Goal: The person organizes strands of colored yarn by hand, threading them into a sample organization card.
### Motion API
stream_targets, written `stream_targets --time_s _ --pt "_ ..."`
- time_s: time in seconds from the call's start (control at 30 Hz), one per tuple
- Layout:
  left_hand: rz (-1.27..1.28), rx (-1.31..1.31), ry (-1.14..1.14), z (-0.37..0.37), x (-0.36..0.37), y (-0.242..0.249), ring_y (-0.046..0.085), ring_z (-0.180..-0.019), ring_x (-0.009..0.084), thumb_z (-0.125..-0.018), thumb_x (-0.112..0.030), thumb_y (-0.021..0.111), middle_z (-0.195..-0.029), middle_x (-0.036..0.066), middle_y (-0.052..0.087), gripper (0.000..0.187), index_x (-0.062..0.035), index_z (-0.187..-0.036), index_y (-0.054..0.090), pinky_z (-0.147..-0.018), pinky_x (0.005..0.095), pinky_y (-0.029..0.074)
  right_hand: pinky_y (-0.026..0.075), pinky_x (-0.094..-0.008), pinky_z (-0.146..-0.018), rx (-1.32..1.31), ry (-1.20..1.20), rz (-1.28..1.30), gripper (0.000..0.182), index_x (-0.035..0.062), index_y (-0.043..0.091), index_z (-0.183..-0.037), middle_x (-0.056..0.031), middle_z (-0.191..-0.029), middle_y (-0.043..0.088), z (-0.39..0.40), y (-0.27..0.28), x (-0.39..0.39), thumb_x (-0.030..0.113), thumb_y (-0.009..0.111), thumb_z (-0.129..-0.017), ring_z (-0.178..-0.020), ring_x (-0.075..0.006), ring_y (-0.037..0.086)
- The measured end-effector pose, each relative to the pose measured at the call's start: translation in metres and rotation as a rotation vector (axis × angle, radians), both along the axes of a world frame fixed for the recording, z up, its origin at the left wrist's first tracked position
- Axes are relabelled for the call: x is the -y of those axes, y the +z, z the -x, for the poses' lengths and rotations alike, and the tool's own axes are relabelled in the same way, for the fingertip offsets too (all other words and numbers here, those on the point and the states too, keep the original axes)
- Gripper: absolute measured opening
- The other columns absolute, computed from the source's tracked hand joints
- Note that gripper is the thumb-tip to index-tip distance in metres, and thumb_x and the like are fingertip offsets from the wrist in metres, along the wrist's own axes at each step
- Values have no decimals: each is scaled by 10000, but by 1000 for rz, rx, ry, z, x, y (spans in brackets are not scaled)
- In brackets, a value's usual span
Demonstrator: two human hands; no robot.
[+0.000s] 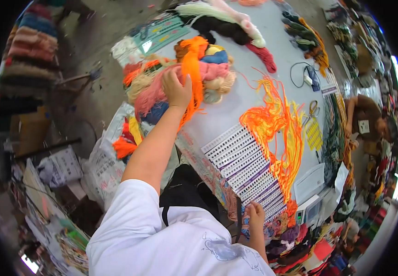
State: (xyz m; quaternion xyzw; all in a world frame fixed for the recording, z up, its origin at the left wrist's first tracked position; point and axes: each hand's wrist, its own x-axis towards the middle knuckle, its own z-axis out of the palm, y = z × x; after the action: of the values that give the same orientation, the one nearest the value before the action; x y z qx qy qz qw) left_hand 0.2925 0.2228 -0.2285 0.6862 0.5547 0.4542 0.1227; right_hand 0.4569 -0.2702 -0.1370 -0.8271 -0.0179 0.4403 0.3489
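My left hand [177, 89] lies over a pile of yarn on the table, thumb apart from the fingers. Its thumb touches a bright orange yarn skein [192, 69] draped across the pile, and a pink skein [152, 89] is under the fingers. My right hand [255, 214] is low at the table's near edge with its fingers curled together; anything in them is too small to make out. Beside it are white strips with rows of dark holes [240, 161]. Loose orange and yellow yarn [272, 124] hangs from the strips' far ends and spreads over the table.
Scissors [313, 110], a yellow patterned card [314, 134], paper sheets [309, 181] and a small device with a green display [308, 211] are to the right. Dark and white skeins [226, 27] lie at the back. A co-worker [369, 117] is beyond the right edge.
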Motion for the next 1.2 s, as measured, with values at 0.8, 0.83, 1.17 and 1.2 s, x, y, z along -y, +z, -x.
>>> stream_targets --time_s 0.8,0.83,1.17,1.2 --pt "-67 157 -1214 -61 284 220 541 -750 257 -657 24 658 -822 86 547 497 -41 -1148 620 -651 353 446 468 -248 -761 18 -223 -760 255 -26 544 -1089 -64 -954 615 55 163 -92 136 582 -895 -885 -113 577" --pt "27 140 -1209 -63 305 229 534 -767 252 -656 30 671 -862 97 539 551 -35 -1197 585 -668 352 448 465 -242 -734 47 -319 -822 238 -25 554 -1075 -54 -933 614 55 165 -82 130 577 -896 -852 -103 569" --pt "759 31 -1480 -87 366 269 517 -754 52 -845 -20 602 -834 -5 571 256 22 -1098 607 -711 196 436 421 -202 -630 57 -408 -869 244 -9 630 -977 4 -766 594 16 187 41 214 540 -930 -708 -44 516" --pt "802 33 -1488 -94 369 273 513 -734 71 -836 -34 619 -818 14 561 230 16 -1061 616 -689 213 434 406 -197 -591 167 -361 -913 244 0 629 -962 8 -718 572 12 183 50 222 528 -939 -657 -55 506"
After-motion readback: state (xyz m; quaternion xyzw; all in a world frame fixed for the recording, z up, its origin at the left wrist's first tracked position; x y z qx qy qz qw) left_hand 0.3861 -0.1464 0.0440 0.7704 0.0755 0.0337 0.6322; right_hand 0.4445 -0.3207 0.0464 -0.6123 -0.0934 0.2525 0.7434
